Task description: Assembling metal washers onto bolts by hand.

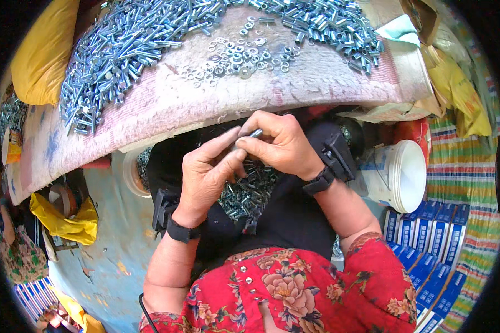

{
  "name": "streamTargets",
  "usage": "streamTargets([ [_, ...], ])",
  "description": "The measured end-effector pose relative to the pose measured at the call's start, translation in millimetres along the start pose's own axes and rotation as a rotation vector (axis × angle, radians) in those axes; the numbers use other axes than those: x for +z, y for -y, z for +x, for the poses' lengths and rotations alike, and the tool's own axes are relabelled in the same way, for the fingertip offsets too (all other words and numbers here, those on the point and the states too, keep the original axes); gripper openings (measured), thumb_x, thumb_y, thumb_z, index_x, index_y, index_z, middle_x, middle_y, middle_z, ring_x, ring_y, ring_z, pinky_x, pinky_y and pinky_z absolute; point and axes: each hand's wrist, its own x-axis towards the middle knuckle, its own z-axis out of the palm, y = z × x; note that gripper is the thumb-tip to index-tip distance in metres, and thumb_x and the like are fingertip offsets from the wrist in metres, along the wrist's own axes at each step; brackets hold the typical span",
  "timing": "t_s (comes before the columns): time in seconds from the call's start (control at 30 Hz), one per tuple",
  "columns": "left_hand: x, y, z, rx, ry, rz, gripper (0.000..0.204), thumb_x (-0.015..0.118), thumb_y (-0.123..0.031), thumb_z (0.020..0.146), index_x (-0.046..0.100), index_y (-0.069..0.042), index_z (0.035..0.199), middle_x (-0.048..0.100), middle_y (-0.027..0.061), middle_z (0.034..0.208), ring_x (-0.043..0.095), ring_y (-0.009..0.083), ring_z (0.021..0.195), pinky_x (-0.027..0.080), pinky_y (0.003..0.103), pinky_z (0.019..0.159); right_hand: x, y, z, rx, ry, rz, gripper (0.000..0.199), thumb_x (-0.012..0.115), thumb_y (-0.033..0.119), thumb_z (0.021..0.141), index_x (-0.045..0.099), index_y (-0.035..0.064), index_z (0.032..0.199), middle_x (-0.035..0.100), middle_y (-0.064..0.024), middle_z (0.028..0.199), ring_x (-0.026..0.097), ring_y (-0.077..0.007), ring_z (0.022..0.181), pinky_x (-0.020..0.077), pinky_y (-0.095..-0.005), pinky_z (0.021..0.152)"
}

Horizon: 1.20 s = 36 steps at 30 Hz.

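Between the thumb and bent forefinger of my right hand [280,143] is a small silvery metal bolt [255,133], partly covered by the fingers. My left hand [205,169] meets it from the left, its fingers curled inward and the tips close to the bolt's hidden end; what they pinch is too small to make out. Both hands are over my lap, just short of the table edge. Below them lies a heap of metal fasteners [247,194] between my legs.
A cloth-covered table [338,89] carries piles of long bolts [128,50], metal sleeves [333,28] and loose washers and nuts [241,58]. A white bucket [408,176] lies tipped at right, near blue boxes [433,233]. A yellow bag [67,222] is at left.
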Motion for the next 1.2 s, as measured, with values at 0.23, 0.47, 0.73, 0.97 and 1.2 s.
streamTargets([
  [0.23, -18.1, 7.4, 3.0, -0.086, 0.025, -0.233, 0.026, 0.057, -0.010, 0.083, 0.058, 0.002, 0.106, 0.064, 0.0111, 0.084, 0.059, 0.0117, 0.060, 0.047, 0.021, 0.053, -74.8, -8.8, 88.8, -0.391, -0.125, -0.655, 0.017, 0.062, 0.017, 0.076, 0.064, 0.0028, 0.086, 0.061, -0.0119, 0.076, 0.060, -0.0224, 0.068, 0.0465, -0.0294, 0.061],
  [0.47, -28.0, 17.0, 5.1, -0.184, 0.004, -0.407, 0.026, 0.057, -0.014, 0.084, 0.057, 0.001, 0.105, 0.064, 0.0147, 0.088, 0.059, 0.0137, 0.059, 0.047, 0.021, 0.051, -113.1, -50.9, 147.4, -0.348, 0.084, -0.992, 0.015, 0.064, 0.012, 0.073, 0.064, 0.0032, 0.085, 0.059, -0.0094, 0.078, 0.059, -0.0235, 0.072, 0.0464, -0.0285, 0.064],
  [0.73, -31.2, 21.4, 5.8, -0.216, 0.006, -0.455, 0.026, 0.055, -0.016, 0.085, 0.055, 0.000, 0.106, 0.063, 0.0145, 0.089, 0.059, 0.0138, 0.058, 0.043, 0.019, 0.045, -108.6, -70.6, 159.5, -0.655, 0.022, -1.091, 0.011, 0.057, 0.012, 0.077, 0.055, 0.0024, 0.083, 0.056, -0.0129, 0.077, 0.055, -0.0304, 0.072, 0.0454, -0.0349, 0.064],
  [0.97, -25.5, 20.8, -1.0, -0.198, -0.001, -0.429, 0.024, 0.053, -0.016, 0.086, 0.054, -0.001, 0.105, 0.062, 0.0112, 0.088, 0.059, 0.0125, 0.063, 0.043, 0.018, 0.049, -109.4, -77.9, 169.1, -0.544, -0.009, -1.265, 0.012, 0.052, 0.016, 0.082, 0.053, 0.0044, 0.085, 0.056, -0.0141, 0.077, 0.055, -0.0337, 0.074, 0.0460, -0.0393, 0.065],
  [1.2, -23.6, 5.4, 3.1, -0.122, -0.038, -0.350, 0.022, 0.054, -0.013, 0.086, 0.055, 0.001, 0.103, 0.063, 0.0087, 0.089, 0.057, 0.0098, 0.064, 0.044, 0.021, 0.056, -65.6, -7.4, 108.8, -0.349, -0.032, -0.491, 0.014, 0.047, 0.012, 0.088, 0.053, -0.0004, 0.091, 0.054, -0.0026, 0.067, 0.050, -0.0109, 0.058, 0.0404, -0.0241, 0.052],
])
